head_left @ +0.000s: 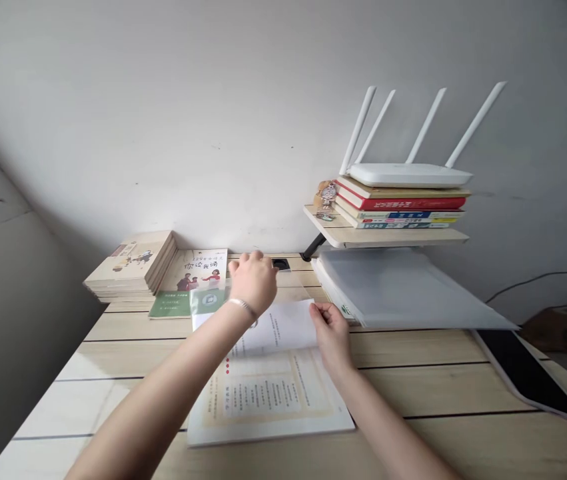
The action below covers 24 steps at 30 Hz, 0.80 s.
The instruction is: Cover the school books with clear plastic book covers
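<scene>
An open book (268,427) with printed pages lies on the table in front of me. At its right edge, my right hand (330,333) pinches a raised page (296,323) between thumb and fingers. My left hand (254,283), wearing a silver bracelet (243,306), is above the far end of the book. Its fingers curl away from me, so what they hold, if anything, is hidden. Around the left hand shows a clear plastic cover (290,288) at the book's far edge.
At the back left are a stack of books (130,263) and a green-and-white booklet (170,303). On the right, a small raised shelf (393,237) bears books (403,202) and a white router (410,175). Below it lie a translucent folder (413,287) and a dark tablet (528,373).
</scene>
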Each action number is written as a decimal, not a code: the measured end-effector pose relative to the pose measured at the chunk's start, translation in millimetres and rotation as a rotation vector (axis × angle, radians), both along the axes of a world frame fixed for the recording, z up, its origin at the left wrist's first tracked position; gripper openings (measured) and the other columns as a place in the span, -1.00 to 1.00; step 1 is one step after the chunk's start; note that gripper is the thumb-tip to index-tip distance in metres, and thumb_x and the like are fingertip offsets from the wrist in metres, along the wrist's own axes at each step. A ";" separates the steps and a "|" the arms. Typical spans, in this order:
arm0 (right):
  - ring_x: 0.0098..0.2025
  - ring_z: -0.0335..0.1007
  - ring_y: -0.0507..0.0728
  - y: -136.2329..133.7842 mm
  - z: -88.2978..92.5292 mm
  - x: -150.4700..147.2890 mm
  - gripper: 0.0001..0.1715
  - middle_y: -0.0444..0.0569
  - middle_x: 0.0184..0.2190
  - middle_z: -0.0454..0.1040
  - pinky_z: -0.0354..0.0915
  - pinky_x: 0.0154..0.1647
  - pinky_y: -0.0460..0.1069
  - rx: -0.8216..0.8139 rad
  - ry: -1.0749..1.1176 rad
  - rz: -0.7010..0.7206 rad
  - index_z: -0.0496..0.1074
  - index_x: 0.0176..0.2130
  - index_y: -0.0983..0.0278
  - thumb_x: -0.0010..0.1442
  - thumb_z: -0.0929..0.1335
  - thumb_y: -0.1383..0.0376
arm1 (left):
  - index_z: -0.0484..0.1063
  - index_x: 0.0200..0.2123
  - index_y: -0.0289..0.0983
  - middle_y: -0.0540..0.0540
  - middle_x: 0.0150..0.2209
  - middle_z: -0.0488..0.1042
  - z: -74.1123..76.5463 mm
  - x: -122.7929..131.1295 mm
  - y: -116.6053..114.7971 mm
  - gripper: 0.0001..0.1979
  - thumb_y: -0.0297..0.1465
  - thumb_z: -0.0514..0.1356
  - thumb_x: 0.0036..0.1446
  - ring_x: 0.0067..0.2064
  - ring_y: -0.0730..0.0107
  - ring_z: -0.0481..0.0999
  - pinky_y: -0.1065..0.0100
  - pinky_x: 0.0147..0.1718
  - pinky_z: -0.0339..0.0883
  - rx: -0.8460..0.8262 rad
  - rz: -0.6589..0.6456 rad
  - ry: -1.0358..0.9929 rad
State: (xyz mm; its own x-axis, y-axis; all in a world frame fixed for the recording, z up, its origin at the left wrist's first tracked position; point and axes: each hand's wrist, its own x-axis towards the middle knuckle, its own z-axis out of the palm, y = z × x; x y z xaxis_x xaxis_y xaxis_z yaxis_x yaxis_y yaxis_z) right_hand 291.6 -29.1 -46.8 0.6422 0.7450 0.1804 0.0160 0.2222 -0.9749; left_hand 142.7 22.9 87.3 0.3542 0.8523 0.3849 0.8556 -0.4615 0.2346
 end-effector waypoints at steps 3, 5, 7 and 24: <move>-0.46 0.24 0.06 0.7 -2.4 0.8 -0.62 -0.11 -0.52 0.37 0.19 -0.41 -0.03 0.015 -0.032 0.007 0.35 -0.44 0.27 -0.06 0.40 0.02 | 0.47 -0.28 -0.32 -0.32 -0.16 0.49 -0.5 40.9 33.9 -0.64 -0.25 -0.06 0.22 0.07 -0.06 0.27 -0.01 -0.06 0.07 -0.291 0.003 0.098; -0.46 0.24 0.07 1.8 -4.9 2.0 -0.62 -0.10 -0.52 0.37 0.18 -0.41 -0.03 0.024 -0.056 0.002 0.36 -0.43 0.28 -0.04 0.39 0.01 | 0.47 -0.25 -0.33 -0.32 -0.15 0.51 -2.3 55.0 53.4 -0.59 -0.14 0.00 0.16 0.03 -0.05 0.35 0.02 -0.03 0.09 -0.515 -0.019 0.108; -0.46 0.24 0.07 2.8 -7.6 3.3 -0.62 -0.10 -0.52 0.37 0.18 -0.42 -0.03 0.030 -0.081 -0.005 0.36 -0.43 0.28 -0.02 0.38 0.01 | 0.49 -0.33 -0.33 -0.27 -0.22 0.54 -3.7 59.0 68.1 -0.59 -0.08 0.10 0.06 -0.09 0.06 0.46 0.16 -0.09 0.20 -0.642 -0.072 0.106; -0.43 0.25 0.08 -0.6 -1.9 1.5 -0.71 -0.09 -0.48 0.39 0.20 -0.37 -0.01 -0.009 -0.123 -0.069 0.40 -0.48 0.28 -0.05 0.39 0.10 | 0.31 -0.47 -0.30 -0.14 -0.35 0.60 2.5 42.3 82.2 -0.85 -0.37 0.21 0.03 -0.39 0.43 0.56 0.46 -0.42 0.32 -0.959 -0.252 -0.119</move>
